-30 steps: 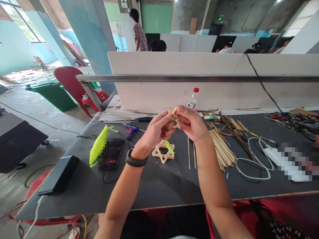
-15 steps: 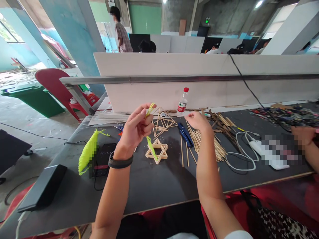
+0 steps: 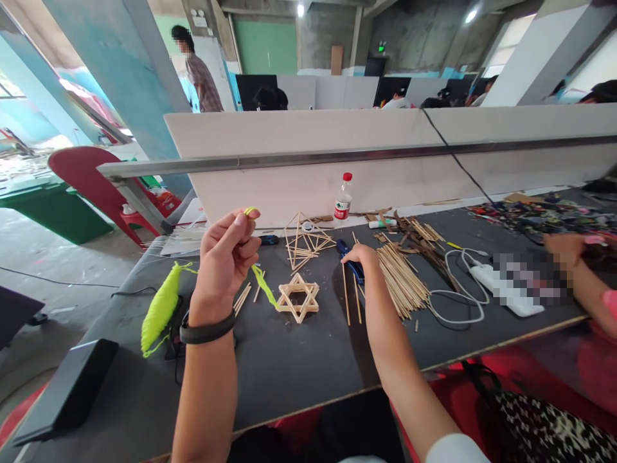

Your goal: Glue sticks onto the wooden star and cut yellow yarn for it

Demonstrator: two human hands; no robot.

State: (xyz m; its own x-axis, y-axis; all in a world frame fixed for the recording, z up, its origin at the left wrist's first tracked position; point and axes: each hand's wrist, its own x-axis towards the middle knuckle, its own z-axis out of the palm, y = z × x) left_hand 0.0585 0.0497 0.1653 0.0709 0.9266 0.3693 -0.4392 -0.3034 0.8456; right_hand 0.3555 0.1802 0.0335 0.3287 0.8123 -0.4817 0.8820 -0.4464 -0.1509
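My left hand (image 3: 229,254) is raised and closed on a bright yellow-green string (image 3: 263,283), a loop of it showing above the thumb. The string's lower end runs down to a small six-pointed star of stacked wooden sticks (image 3: 311,307), which lies flat on the table. My right hand (image 3: 365,258) reaches over blue-handled pliers (image 3: 343,247), thumb side apart from the rest; some fingers are hidden behind the hand. To the left lies a wound bundle of the same string (image 3: 161,308).
Right of the pliers lies a pile of thin sticks (image 3: 402,280). A larger stick frame (image 3: 308,241) and a water bottle (image 3: 343,199) are behind. A white power strip with cable (image 3: 511,296) and another person's hand (image 3: 562,254) are right; a black box (image 3: 67,386) sits front left.
My left hand has moved left, drawing the string out sideways from the star. My right hand has come down and left to the pliers. The view has shifted slightly.
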